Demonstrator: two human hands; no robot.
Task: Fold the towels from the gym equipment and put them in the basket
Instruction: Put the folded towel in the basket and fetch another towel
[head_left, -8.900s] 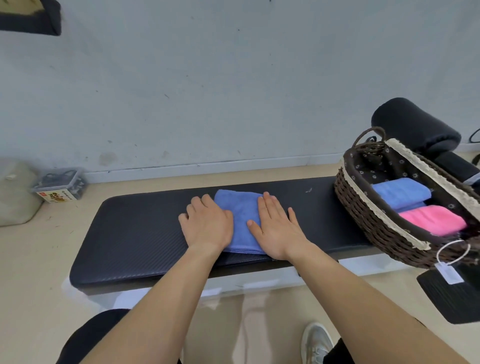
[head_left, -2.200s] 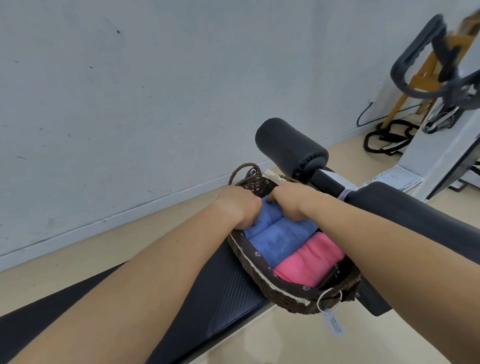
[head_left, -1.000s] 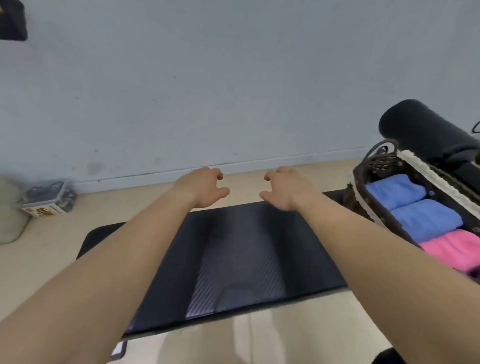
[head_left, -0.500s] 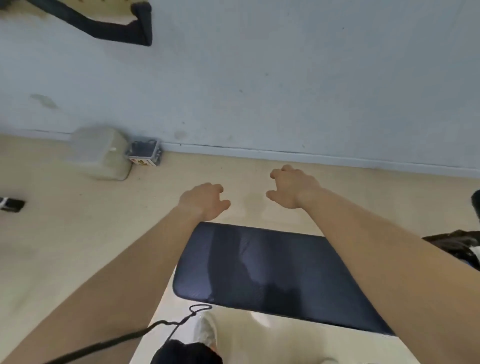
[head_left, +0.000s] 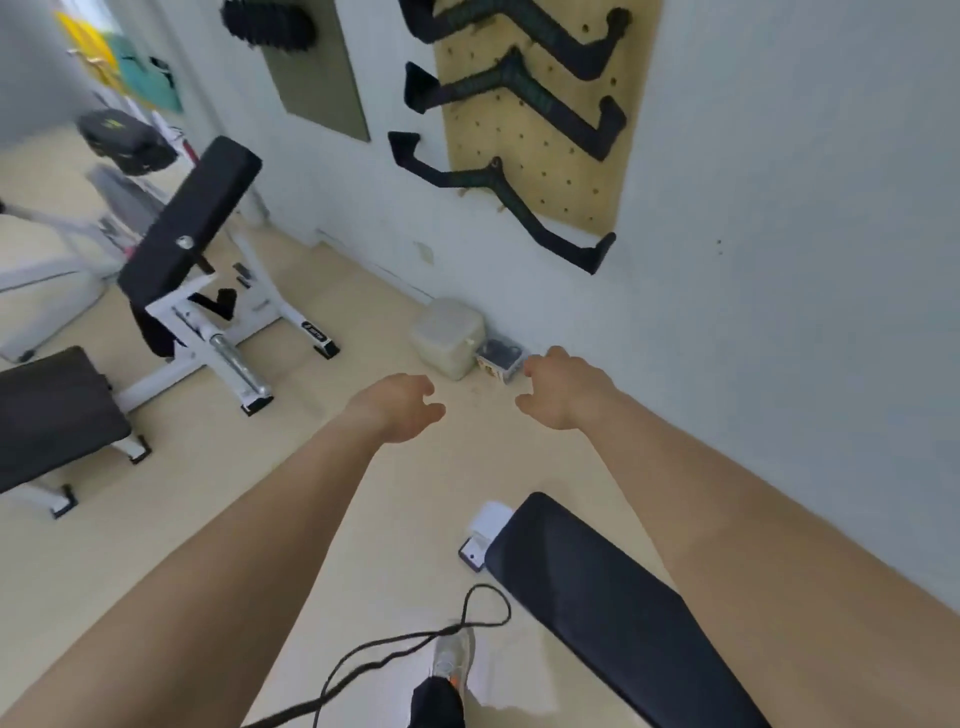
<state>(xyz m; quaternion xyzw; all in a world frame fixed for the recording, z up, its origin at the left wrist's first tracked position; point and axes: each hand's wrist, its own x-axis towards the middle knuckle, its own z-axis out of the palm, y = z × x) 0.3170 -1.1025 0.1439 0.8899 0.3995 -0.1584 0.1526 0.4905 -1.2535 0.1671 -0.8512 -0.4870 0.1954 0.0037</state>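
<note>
With left hand (head_left: 402, 408) and right hand (head_left: 558, 389) loosely curled and empty beyond the black bench pad (head_left: 613, 613), scan nearby equipment for another towel first.

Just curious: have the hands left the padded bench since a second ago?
Yes. Left hand and right hand now hover over floor, beyond the bench end.

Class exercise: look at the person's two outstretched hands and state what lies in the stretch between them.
In the head view, nothing is held between the left hand and the right hand. Through the gap shows only bare beige floor; both hands are empty, fingers loosely curled.
</note>
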